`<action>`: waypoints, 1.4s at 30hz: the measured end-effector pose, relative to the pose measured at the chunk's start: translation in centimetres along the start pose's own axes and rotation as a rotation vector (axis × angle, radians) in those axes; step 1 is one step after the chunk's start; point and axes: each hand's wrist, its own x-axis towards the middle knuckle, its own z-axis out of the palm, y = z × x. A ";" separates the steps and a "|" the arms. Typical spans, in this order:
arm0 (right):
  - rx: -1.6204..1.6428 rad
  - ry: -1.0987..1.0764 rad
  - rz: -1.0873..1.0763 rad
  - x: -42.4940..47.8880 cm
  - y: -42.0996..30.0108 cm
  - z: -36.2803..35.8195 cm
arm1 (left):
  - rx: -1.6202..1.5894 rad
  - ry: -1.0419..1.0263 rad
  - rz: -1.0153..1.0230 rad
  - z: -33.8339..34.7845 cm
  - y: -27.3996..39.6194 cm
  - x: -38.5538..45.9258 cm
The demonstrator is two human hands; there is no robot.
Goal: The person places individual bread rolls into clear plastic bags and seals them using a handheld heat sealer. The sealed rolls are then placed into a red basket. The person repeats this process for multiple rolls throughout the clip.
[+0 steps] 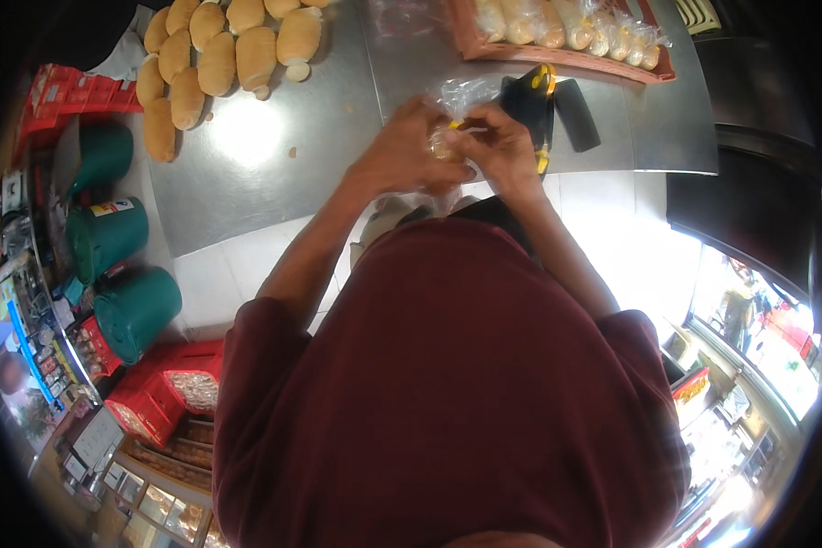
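Over the front edge of a steel table (329, 171), my left hand (411, 152) is closed around a clear plastic bag (445, 147) with something light brown inside, mostly hidden by the fingers. Thumb and fingers of my right hand (496, 144) pinch the bag's gathered neck, where a small yellow strip (454, 125) shows. Above my hands the bag's loose end (462, 96) sticks up, crinkled. Close to the right hand is a black device with yellow parts (531, 103), possibly a tape dispenser. A flat dark rectangular object (577, 115) lies beside it.
Several bare bread rolls (216, 63) lie at the table's far left. A pinkish-red crate (568, 58) of bagged bread stands at the far right. Green drums (138, 315) and red crates (157, 394) are on the left. People (10, 373) appear at the left rim.
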 end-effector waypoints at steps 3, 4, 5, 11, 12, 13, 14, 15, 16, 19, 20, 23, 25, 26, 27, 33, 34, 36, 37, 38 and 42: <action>0.014 -0.066 0.065 -0.4 -0.5 0.1 | -0.025 -0.040 0.060 -0.7 -1.5 -0.6; -0.028 -0.075 0.059 -0.5 -0.9 0.2 | -0.052 -0.050 0.074 -0.9 -2.0 -0.9; -0.069 -0.085 0.053 -0.6 -1.1 0.4 | -0.078 -0.060 0.088 -1.0 -2.5 -1.1; 0.002 -0.073 0.081 -1.8 -2.0 1.5 | -0.185 -0.086 0.087 -1.1 -4.6 -2.3; 0.020 -0.066 0.102 -2.1 -1.8 1.4 | -0.220 -0.090 0.086 -0.9 -5.0 -2.4; 0.038 -0.060 0.123 -2.4 -1.6 1.1 | -0.266 -0.090 0.072 -0.7 -5.3 -2.5; 0.056 -0.055 0.144 -2.6 -1.5 1.0 | -0.311 -0.088 0.058 -0.6 -5.6 -2.5; 0.069 -0.052 0.183 -2.6 -1.2 1.0 | -0.354 -0.084 0.047 -0.6 -5.6 -2.4; 0.081 -0.051 0.222 -2.7 -0.8 1.0 | -0.341 -0.081 0.046 -0.6 -5.6 -2.4; 0.113 -0.079 0.369 -2.6 -1.7 1.4 | -0.281 -0.033 0.029 -0.4 -4.9 -2.2; 0.122 -0.094 0.422 -2.8 -2.3 1.8 | -0.251 -0.001 0.011 0.0 -4.5 -2.1; 0.486 -0.132 0.556 -2.6 -0.8 2.2 | -0.004 0.246 0.298 1.5 -3.4 -0.8; 0.528 -0.126 0.586 -0.9 -0.8 1.2 | -0.018 0.347 0.448 0.9 -1.7 0.5; 0.616 -0.087 0.618 0.0 -1.5 0.5 | -0.143 0.322 0.432 0.0 -0.8 0.7; 0.712 -0.045 0.650 0.8 -1.8 -0.4 | -0.264 0.283 0.414 -0.6 -0.2 1.1; -0.091 0.049 0.167 9.7 -2.1 -11.4 | 0.153 0.572 0.098 -0.1 -13.1 9.8; -0.776 0.021 0.006 11.8 -1.8 -14.9 | 0.329 0.555 0.021 0.0 -15.0 10.6; -1.018 0.088 -0.146 17.6 -3.2 -20.5 | 0.595 0.510 -0.056 0.5 -16.0 12.1; -0.796 0.193 -0.242 20.6 -3.2 -23.6 | 0.687 0.492 -0.054 0.5 -15.6 12.9; -0.586 0.267 -0.360 23.8 -2.9 -26.5 | 0.786 0.481 -0.061 0.3 -15.3 13.4; -0.494 0.331 -0.319 33.4 -4.2 -32.4 | 0.735 0.487 -0.080 0.2 -15.1 14.0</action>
